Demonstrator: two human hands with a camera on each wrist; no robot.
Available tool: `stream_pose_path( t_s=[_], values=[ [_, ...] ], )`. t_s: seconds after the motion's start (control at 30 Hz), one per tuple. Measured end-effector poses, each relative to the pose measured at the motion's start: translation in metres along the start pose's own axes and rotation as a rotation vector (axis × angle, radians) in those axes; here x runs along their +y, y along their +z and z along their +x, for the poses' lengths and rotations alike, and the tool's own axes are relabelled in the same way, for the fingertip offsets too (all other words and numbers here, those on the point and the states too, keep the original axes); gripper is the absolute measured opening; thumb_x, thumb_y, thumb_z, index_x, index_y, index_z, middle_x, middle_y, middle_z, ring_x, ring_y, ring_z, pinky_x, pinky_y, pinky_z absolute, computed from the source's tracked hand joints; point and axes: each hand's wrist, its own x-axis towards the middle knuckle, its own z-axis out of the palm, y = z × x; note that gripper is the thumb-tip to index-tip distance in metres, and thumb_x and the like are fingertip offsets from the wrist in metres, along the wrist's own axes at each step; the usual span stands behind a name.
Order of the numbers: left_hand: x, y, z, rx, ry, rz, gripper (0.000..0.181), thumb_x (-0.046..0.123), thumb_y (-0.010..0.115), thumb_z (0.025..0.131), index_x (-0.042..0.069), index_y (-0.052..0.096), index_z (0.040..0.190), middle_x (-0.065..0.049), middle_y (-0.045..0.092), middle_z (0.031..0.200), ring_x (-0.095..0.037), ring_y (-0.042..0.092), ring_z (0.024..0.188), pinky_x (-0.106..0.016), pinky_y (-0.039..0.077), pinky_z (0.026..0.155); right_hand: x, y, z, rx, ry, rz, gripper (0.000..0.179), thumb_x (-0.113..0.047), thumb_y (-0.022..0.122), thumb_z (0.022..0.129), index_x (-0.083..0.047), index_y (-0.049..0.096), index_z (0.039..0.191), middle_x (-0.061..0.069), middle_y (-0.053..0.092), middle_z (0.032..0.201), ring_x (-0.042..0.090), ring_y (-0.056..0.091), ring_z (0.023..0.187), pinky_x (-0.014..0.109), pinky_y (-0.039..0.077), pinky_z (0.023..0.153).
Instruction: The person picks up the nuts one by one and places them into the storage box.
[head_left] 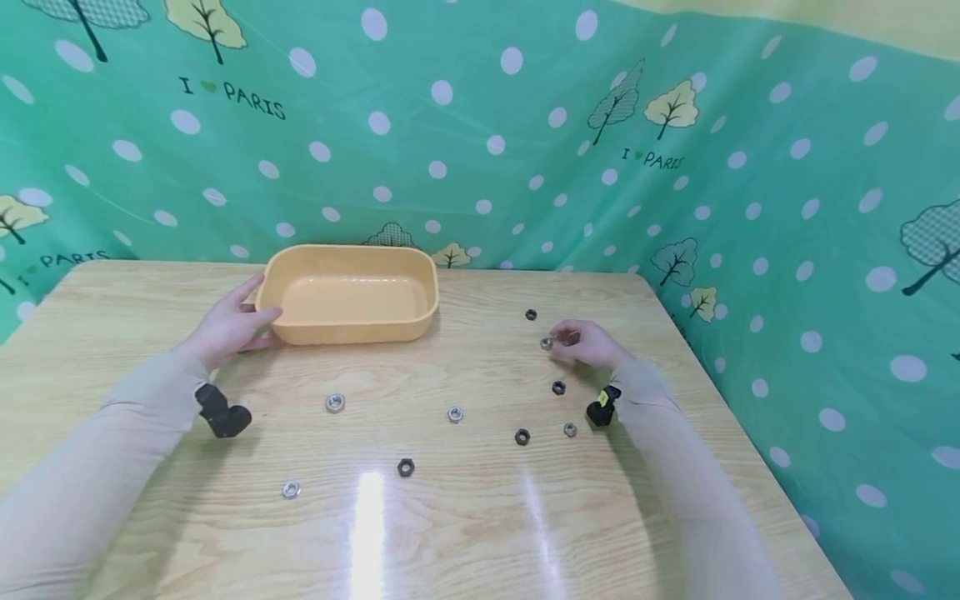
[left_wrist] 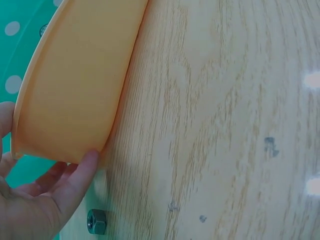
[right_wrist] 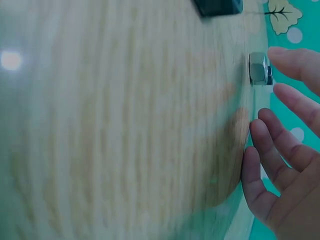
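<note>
A yellow-orange plastic box (head_left: 348,334) stands at the back left of the wooden table. My left hand (head_left: 223,327) holds its left end, with fingers and thumb spread around the corner and rim. In the left wrist view, fingertips (left_wrist: 89,159) touch the box's lower wall. Over on the right, my right hand (head_left: 587,344) reaches to a silver hex nut (head_left: 547,343) lying on the table. The right wrist view shows thumb and index finger parted beside this nut (right_wrist: 258,68), not closed round it; the other fingers are loosely bent.
Dark hex nuts (head_left: 522,437) and silver ones (head_left: 455,414) lie scattered over the table (head_left: 465,533), several in all. One dark nut (head_left: 531,314) sits behind the right hand. A green dotted curtain (head_left: 495,192) hangs along the back and right edges.
</note>
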Motion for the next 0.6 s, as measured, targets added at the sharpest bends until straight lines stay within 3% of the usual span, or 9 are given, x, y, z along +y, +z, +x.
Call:
stream_pose_path(
  t_s=[0.17,0.33,0.6],
  values=[
    [-0.0032,-0.0006,0.0019,-0.005,0.007,-0.031,0.079,0.026,0.046,0.099,0.020,-0.015,0.149,-0.039,0.007,0.148,0.008,0.051,0.080,-0.028,0.055,0.092,0.0012,0.0006,0.0025,0.006,-0.023,-0.037,0.041,-0.021,0.070,0.085,-0.004,0.059,0.121,0.015,0.059,0.115,0.029,0.055,0.105,0.030,0.053,0.081],
    [-0.0031,0.0002,0.0016,0.000,0.004,-0.029,0.079,0.026,0.046,0.100,0.020,-0.015,0.149,-0.039,0.007,0.148,0.007,0.051,0.081,-0.028,0.055,0.092,0.0011,0.0032,0.0068,0.006,-0.028,-0.086,0.038,-0.020,0.070,0.085,-0.006,0.061,0.119,0.012,0.060,0.108,0.025,0.055,0.097,0.029,0.052,0.078],
    [-0.0020,0.0007,0.0020,0.005,0.003,-0.032,0.078,0.025,0.046,0.100,0.020,-0.015,0.149,-0.039,0.007,0.148,0.007,0.052,0.079,-0.029,0.055,0.092,-0.0038,0.0048,0.0088,0.012,-0.079,-0.163,0.030,-0.014,0.069,0.084,-0.005,0.063,0.112,0.013,0.062,0.107,0.025,0.057,0.098,0.037,0.053,0.083]
  ],
)
